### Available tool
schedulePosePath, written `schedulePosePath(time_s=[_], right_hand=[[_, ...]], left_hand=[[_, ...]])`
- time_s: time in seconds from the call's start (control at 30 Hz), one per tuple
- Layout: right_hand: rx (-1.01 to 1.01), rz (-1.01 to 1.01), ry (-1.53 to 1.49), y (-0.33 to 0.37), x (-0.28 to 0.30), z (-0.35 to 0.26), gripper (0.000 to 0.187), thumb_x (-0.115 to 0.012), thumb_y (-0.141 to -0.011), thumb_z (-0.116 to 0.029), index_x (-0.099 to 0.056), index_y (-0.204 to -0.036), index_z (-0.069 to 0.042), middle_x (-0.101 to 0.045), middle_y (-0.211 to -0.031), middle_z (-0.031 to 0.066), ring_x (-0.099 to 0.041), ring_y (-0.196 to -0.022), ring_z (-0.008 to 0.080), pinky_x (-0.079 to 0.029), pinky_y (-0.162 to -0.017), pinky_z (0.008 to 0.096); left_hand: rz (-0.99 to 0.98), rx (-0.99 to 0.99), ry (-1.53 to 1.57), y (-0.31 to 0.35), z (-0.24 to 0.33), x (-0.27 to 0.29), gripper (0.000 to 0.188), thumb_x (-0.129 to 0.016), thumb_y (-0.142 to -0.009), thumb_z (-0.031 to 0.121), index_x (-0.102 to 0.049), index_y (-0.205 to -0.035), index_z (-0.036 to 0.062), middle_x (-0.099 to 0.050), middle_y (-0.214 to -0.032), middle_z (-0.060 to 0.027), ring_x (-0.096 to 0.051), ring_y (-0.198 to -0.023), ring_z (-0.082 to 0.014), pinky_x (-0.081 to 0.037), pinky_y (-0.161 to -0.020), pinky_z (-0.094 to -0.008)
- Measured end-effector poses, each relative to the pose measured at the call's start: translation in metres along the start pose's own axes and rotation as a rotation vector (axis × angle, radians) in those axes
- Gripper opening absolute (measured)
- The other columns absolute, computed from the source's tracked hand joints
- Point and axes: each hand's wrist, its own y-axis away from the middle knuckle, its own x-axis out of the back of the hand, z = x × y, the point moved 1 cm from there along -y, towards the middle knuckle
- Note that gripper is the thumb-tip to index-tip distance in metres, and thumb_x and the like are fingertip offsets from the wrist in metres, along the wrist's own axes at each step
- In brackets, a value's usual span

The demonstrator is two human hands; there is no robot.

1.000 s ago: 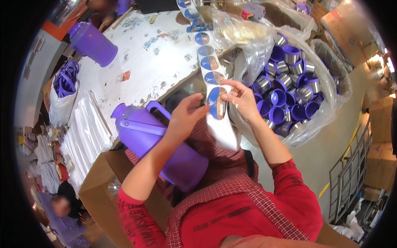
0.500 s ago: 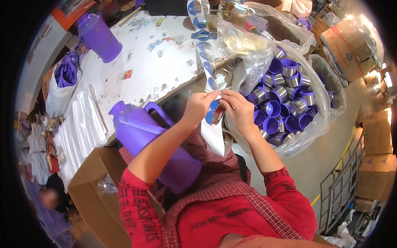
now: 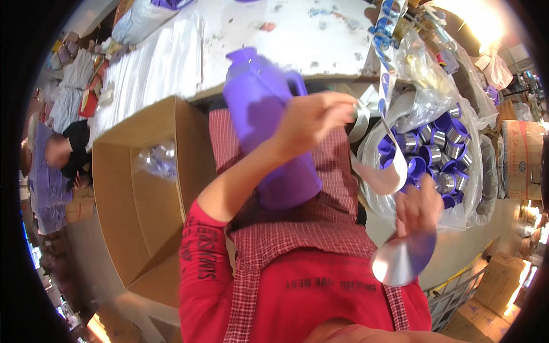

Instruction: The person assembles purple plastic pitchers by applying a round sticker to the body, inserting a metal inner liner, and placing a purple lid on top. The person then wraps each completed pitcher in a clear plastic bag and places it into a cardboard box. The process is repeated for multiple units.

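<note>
A purple vacuum flask (image 3: 246,108) with a handle leans across my lap, spout end toward the table, with my left forearm over it. My left hand (image 3: 317,120) is beside the flask's handle, fingers blurred and drawn together. Whatever they may pinch is too small to make out. Toward my chest on the right, my right hand (image 3: 420,206) is closed on the edge of a shiny, rounded silver-and-blue piece that looks like a label (image 3: 403,260). Between the hands a strip of blue labels (image 3: 386,80) hangs from the table, its white backing end curling (image 3: 389,178).
A clear bag of steel cups with purple rims (image 3: 417,166) stands at right. An open cardboard box (image 3: 134,194) is at left, near stacked white sheets (image 3: 154,66) on the white table (image 3: 240,26). A person (image 3: 74,146) sits far left; cartons (image 3: 497,286) stand lower right.
My hands have separated: the right went down toward my chest with the label, away from the strip. My left moved off the strip. The view has shifted, and the strip's end now swings freely.
</note>
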Motion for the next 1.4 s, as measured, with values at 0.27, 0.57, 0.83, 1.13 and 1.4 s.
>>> schedulePosePath(time_s=[0.27,0.57,0.83,1.13,1.4], right_hand=[[-0.545,-0.011,0.328,0.003,0.015,0.119,0.007,-0.072,-0.083,-0.003,-0.067,-0.081,0.002,-0.054,-0.106,0.0047,-0.055,-0.073,0.0083,-0.045,-0.068,0.0216],[-0.416,-0.013,0.73,-0.003,0.013,0.144,0.009,-0.079,-0.076,-0.005,-0.07,-0.076,-0.001,-0.059,-0.098,0.0036,-0.054,-0.092,0.0115,-0.043,-0.078,0.0242],[-0.358,-0.054,0.814,-0.015,0.016,0.152,0.011,-0.08,-0.074,-0.006,-0.07,-0.073,-0.002,-0.058,-0.093,0.0027,-0.053,-0.09,0.0118,-0.042,-0.078,0.025],[-0.369,-0.051,0.786,-0.013,0.019,0.157,0.01,-0.079,-0.075,-0.003,-0.069,-0.073,-0.001,-0.056,-0.093,0.001,-0.052,-0.084,0.0084,-0.041,-0.072,0.0213],[-0.381,-0.017,0.794,-0.007,0.02,0.157,0.009,-0.079,-0.077,-0.003,-0.07,-0.073,-0.001,-0.054,-0.096,-0.0001,-0.049,-0.076,0.0053,-0.04,-0.063,0.0194]], left_hand=[[0.316,0.208,0.274,0.179,-0.001,0.043,0.081,-0.042,-0.091,0.068,-0.046,-0.132,-0.0019,-0.063,-0.069,-0.0017,-0.051,-0.056,-0.0036,-0.035,-0.049,-0.0169],[0.473,0.297,0.117,0.208,-0.017,0.033,0.064,-0.072,-0.084,0.008,-0.038,-0.137,-0.0008,-0.061,-0.07,0.0005,-0.055,-0.064,-0.0046,-0.042,-0.063,-0.018],[0.476,0.289,0.063,0.204,-0.026,0.037,0.063,-0.068,-0.087,0.004,-0.032,-0.139,0.0012,-0.062,-0.074,-0.0017,-0.059,-0.066,-0.0058,-0.045,-0.063,-0.0175],[0.496,0.316,0.082,0.204,-0.031,0.037,0.063,-0.07,-0.086,0.003,-0.035,-0.138,0.0015,-0.063,-0.073,-0.0017,-0.06,-0.066,-0.0065,-0.046,-0.064,-0.0185],[0.53,0.303,0.094,0.206,-0.039,0.036,0.062,-0.072,-0.084,0.003,-0.038,-0.136,0.0021,-0.063,-0.07,-0.0015,-0.06,-0.063,-0.0069,-0.046,-0.062,-0.0194]])
